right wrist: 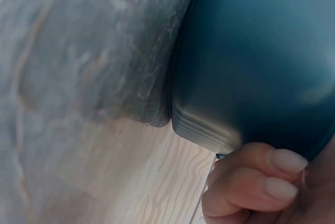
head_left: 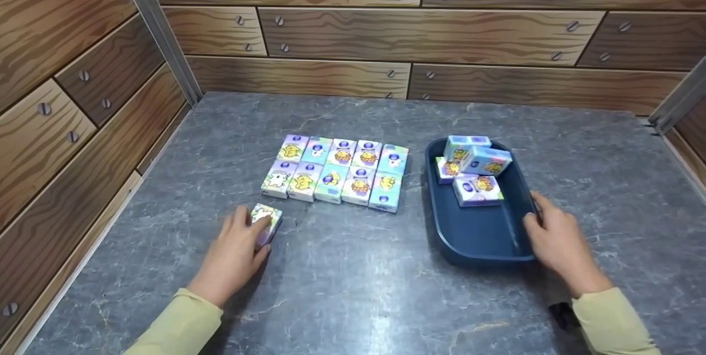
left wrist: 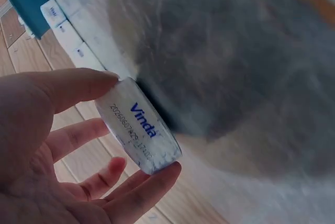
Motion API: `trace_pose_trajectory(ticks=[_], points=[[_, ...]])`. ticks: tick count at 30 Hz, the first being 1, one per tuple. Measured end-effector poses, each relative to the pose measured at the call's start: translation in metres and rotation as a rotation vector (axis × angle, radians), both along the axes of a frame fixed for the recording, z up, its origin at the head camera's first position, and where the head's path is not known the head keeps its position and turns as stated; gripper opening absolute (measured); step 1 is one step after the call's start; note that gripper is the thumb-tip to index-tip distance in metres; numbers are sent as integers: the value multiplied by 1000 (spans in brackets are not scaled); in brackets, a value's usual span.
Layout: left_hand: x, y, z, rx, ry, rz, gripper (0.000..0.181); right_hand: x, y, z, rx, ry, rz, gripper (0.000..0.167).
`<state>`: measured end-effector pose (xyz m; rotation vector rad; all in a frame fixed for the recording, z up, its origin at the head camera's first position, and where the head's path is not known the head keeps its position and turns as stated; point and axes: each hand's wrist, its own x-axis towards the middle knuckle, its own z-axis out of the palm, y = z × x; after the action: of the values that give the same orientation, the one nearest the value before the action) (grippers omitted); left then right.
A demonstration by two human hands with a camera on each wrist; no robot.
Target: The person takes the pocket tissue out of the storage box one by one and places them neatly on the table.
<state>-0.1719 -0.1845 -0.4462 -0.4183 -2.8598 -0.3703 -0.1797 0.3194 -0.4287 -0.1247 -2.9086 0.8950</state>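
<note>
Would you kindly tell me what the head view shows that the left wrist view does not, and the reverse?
Only the head view: the right grip holding the rim of the dark blue tray, the tray's floor, and the cartoon figures on the lined-up packs.

Only the left wrist view: the end of the held Vinda pack, with its brand name and a printed code.

Both: the left grip pinching that pack, at least part of the tray and lined-up packs, the grey marbled tabletop, and wood-grain panels.
</note>
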Motion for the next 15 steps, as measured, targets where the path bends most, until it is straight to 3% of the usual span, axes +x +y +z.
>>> trace_pose_trajectory(ticks=[15], points=[[-24, 10, 0, 0, -46, 6, 47, 1, 0, 1, -4, 31, 4, 51]])
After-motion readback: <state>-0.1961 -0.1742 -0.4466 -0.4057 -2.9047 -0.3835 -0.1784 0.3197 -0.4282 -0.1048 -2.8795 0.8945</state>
